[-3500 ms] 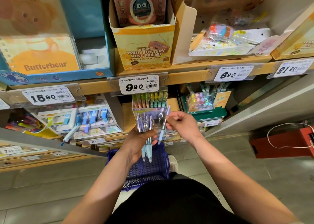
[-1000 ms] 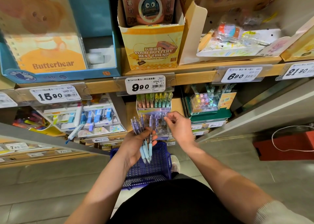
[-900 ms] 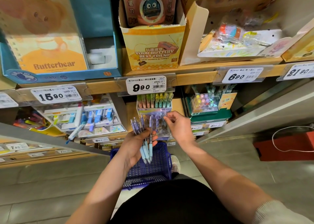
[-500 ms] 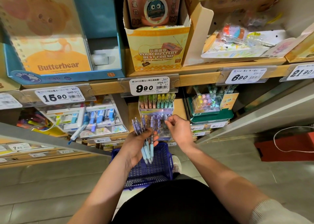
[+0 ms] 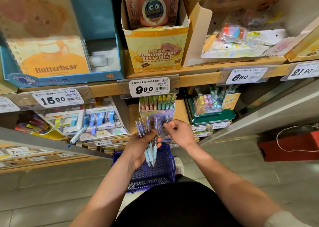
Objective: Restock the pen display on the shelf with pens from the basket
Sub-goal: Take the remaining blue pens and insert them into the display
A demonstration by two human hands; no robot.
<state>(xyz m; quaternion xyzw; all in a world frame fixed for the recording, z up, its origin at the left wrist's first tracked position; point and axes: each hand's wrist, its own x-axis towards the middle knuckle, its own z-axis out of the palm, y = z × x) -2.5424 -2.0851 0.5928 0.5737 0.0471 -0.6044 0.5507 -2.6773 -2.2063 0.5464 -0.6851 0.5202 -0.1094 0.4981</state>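
My left hand is shut on a bunch of pens with light blue grips and purple clips, tips pointing down. It holds them in front of the pen display, a clear purple holder on the lower shelf with pastel pens in its back row. My right hand hovers just right of the bunch, close to the display front. Its fingers are curled in, thumb and forefinger nearly touching, and I see nothing in them. The blue plastic basket stands on the floor under my left hand.
The wooden shelf edge with the 9.90 price tag overhangs the display. A correction tape rack stands to the left and a green highlighter stand to the right. A red box lies on the floor.
My right hand put the single pen into the display, then drew back a little towards the bunch with its fingers curled. My left hand kept the bunch steady.
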